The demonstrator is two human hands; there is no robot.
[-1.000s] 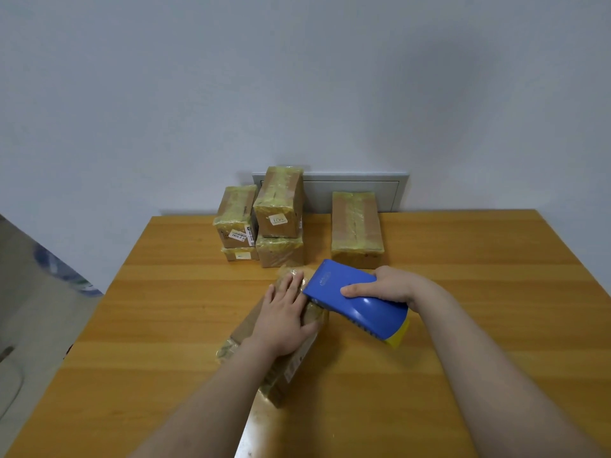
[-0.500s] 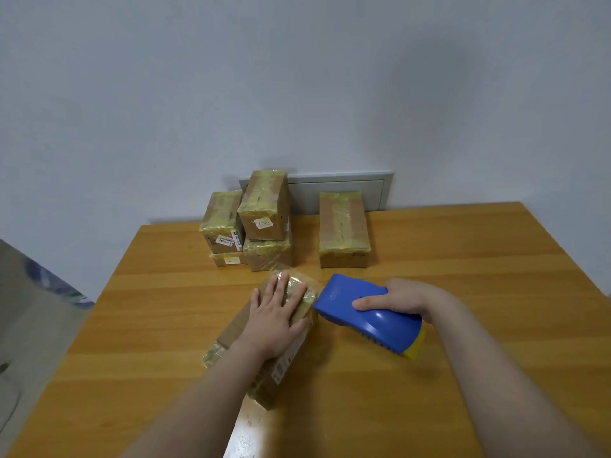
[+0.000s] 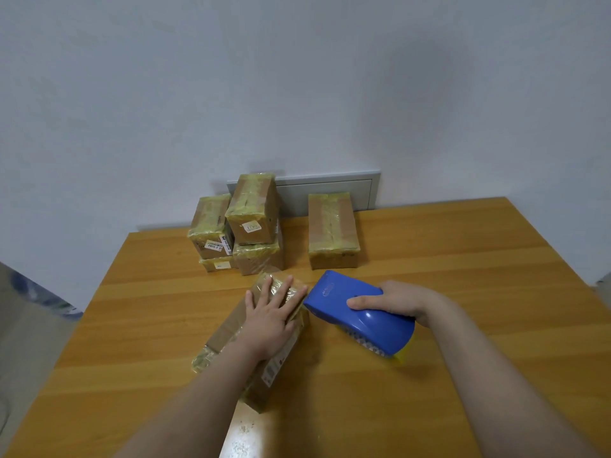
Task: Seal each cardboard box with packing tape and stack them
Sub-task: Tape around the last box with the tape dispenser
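A tape-wrapped cardboard box (image 3: 228, 328) lies diagonally on the worktop (image 3: 463, 259), a blue tape dispenser (image 3: 373, 333) at its far end, stacked sealed boxes (image 3: 253, 209) and a lone box (image 3: 332, 229) behind.

The left hand (image 3: 269, 320) lies flat over the far half of the box (image 3: 228, 328) and its forearm (image 3: 198, 391) crosses the near half, so most of the top is hidden. Most fingers of the right hand (image 3: 401, 299) are hidden behind the dispenser (image 3: 370, 328), whose roll and blade cannot be seen. Both forearms and the table (image 3: 463, 259) are cut off at the bottom edge. The labels (image 3: 251, 227) on the stack (image 3: 254, 206) are too small to read, and the panel (image 3: 325, 188) is partly hidden behind it.
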